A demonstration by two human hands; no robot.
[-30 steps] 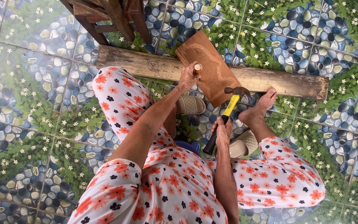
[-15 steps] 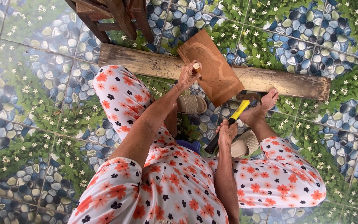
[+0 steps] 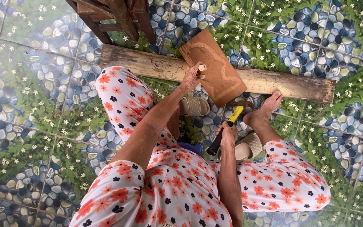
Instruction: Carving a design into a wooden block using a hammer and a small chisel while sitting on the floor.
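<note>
Because the left hand point(image 3: 191, 75) pinches a chisel point(image 3: 201, 67) upright on the panel point(image 3: 215, 67) lying across the plank point(image 3: 148, 65), the hammer point(image 3: 231, 122) gripped by the right hand point(image 3: 227, 133) could glance onto fingers.

Pebble-and-flower patterned floor tiles point(image 3: 30, 84) spread everywhere under daylight, and dark wooden furniture legs point(image 3: 114, 19) stand up at eleven o'clock.
</note>
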